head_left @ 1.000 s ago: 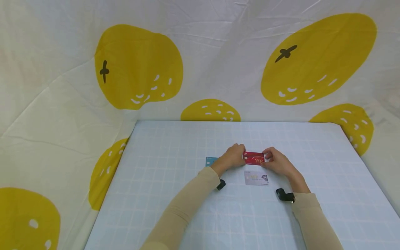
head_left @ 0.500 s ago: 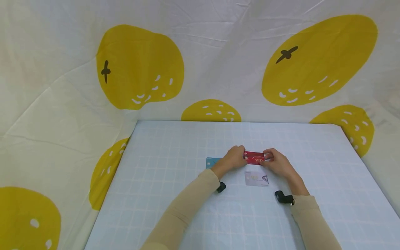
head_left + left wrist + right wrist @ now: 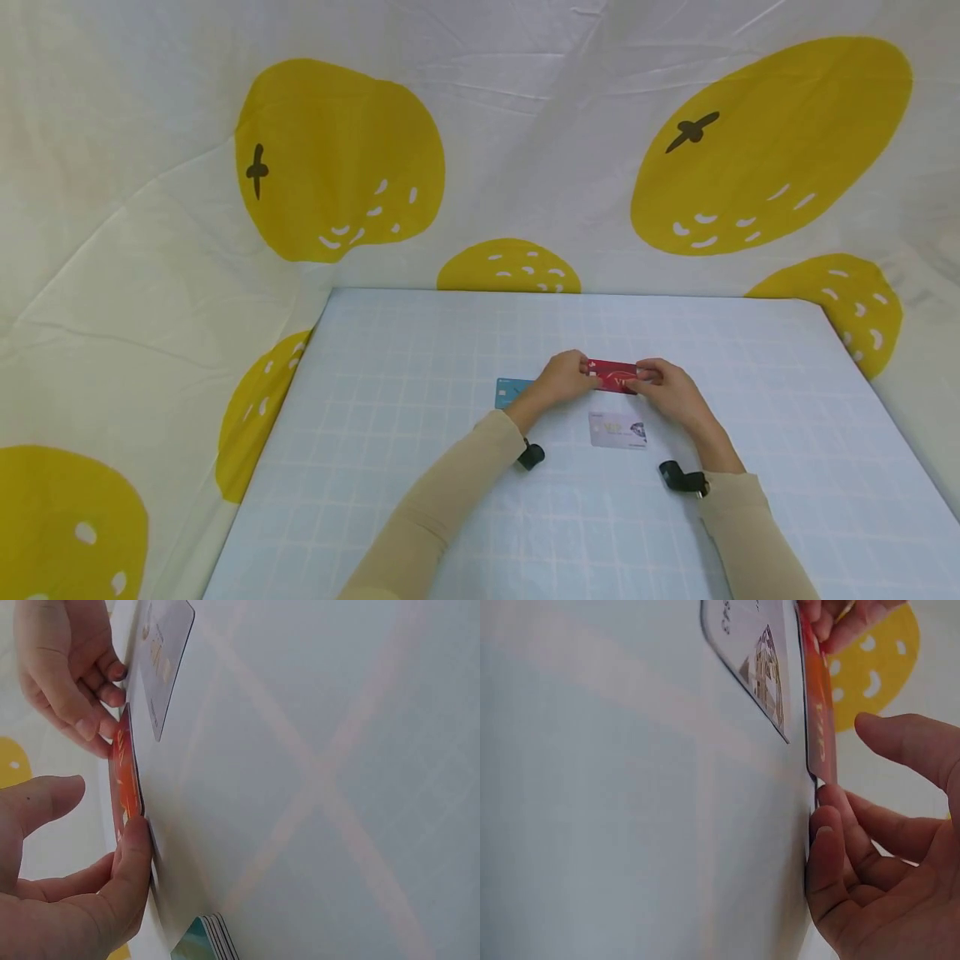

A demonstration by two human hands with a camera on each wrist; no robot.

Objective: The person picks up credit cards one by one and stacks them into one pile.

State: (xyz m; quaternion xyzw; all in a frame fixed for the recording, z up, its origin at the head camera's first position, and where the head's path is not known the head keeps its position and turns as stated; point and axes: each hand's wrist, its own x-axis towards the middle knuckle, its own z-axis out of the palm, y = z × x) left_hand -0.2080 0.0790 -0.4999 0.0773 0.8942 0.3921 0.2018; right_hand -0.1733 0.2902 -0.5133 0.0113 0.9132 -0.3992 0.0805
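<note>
A red bank-style card (image 3: 612,375) marked VIP lies between my two hands at the far middle of the table. The fingers of my left hand (image 3: 561,379) grip its left end, and those of my right hand (image 3: 672,393) grip the right end. Both wrist views show the red card (image 3: 126,780) nearly edge-on, with curled fingertips at its ends. Just nearer to me, a silver card (image 3: 617,431) lies flat. Teal cards (image 3: 512,392), stacked several deep, sit beside my left wrist and are partly covered by it.
A pale blue checked cloth covers the table (image 3: 405,483). Behind it hangs a white curtain (image 3: 525,167) with large yellow fruit prints. Dark wrist cameras (image 3: 681,477) hang close above the cloth below each hand.
The red card has shifted slightly away from me and to the right with both hands. Fingertips now cover more of its lower edge and lettering. The other cards stay put.
</note>
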